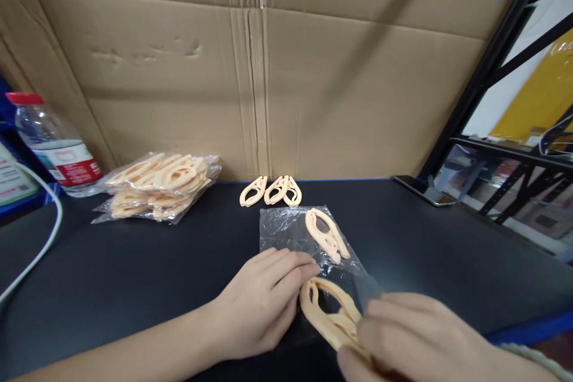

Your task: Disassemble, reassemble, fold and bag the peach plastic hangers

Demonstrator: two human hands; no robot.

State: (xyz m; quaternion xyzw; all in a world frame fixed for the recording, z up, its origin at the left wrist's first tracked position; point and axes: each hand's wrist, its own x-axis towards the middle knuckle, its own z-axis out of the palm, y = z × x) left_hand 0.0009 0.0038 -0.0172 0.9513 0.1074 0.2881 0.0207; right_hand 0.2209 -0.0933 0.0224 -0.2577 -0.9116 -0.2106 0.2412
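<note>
My left hand is closed at the near edge of a clear plastic bag, its fingertips pinching the bag beside a cream folding hanger. My right hand, slightly blurred, is closed on the lower end of that cream hanger, which points up and left toward my left fingertips. Farther up, a second cream hanger lies tilted in or on the bag; which of the two I cannot tell.
Three cream hangers lie near the cardboard wall. Bagged hangers are stacked at the left, beside a red-capped bottle and white cable. A phone lies at the back right, near a black metal rack.
</note>
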